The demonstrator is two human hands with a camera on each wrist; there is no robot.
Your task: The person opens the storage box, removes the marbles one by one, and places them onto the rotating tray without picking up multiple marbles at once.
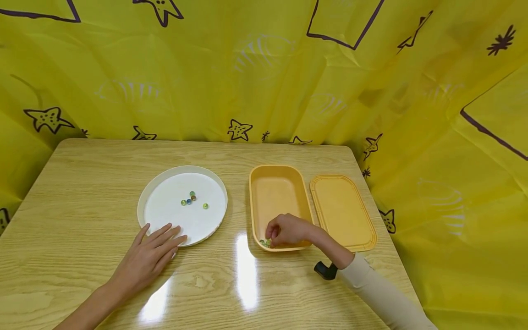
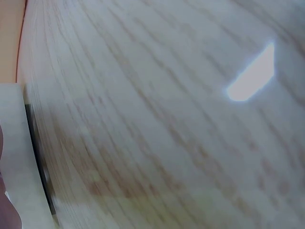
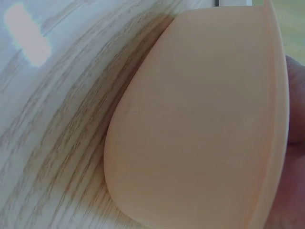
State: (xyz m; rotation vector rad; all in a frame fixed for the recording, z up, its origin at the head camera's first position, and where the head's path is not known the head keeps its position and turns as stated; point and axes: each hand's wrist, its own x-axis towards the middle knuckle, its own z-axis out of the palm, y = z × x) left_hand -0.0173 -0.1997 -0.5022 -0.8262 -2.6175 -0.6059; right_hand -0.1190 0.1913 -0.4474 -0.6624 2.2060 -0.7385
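Observation:
My left hand (image 1: 142, 256) rests over the near-left rim of a round white tray (image 1: 165, 220), fingers extended and spread. Several glass marbles (image 1: 189, 201), green, blue and brown, lie on the tray past its fingertips. On the right, my right hand (image 1: 288, 229) reaches over the side of an orange plastic box (image 1: 276, 192), its fingers bent down into the near-left corner. Small greenish marbles (image 1: 264, 243) lie there at the fingertips; whether one is pinched is hidden. In the right wrist view the box's outer wall (image 3: 190, 119) covers most of the hand.
A flat orange lid (image 1: 344, 213) lies right of the box on the wooden table (image 1: 103, 183). A black object (image 1: 326, 270) shows beside the right wrist. Yellow patterned curtains (image 1: 198, 68) hang behind and to the right of the table.

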